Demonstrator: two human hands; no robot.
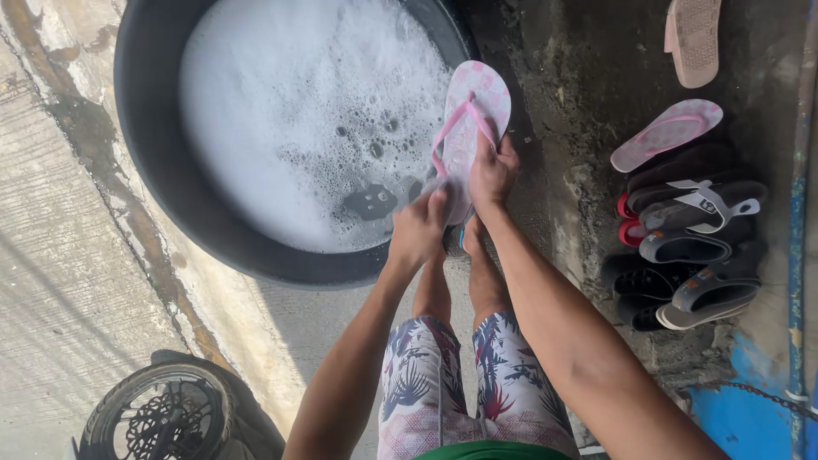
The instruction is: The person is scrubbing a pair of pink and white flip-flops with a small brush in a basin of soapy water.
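Closest to the camera are the person's patterned white, red and blue shorts and two bare forearms reaching forward over the knees. Beyond them stands a large round black plastic basin filled with white soap foam; it rests on rough grey concrete ground. A dark flat object floats in the foam near the basin's near rim.

Position of the held item: a pink-and-white rubber flip-flop with pink straps is held upright over the right edge of the basin, strap side facing the camera, toe end pointing away.

Hand state: the right hand is clamped on the heel end of the flip-flop. The left hand is closed against the lower left edge of the same flip-flop; whether it holds a cloth or brush cannot be determined. Both hands sit close together.

To the right, a row of dark sandals and shoes leans against the wall, with a second pink-and-white flip-flop on top and a pale pink sole above. A black wheel lies at lower left.
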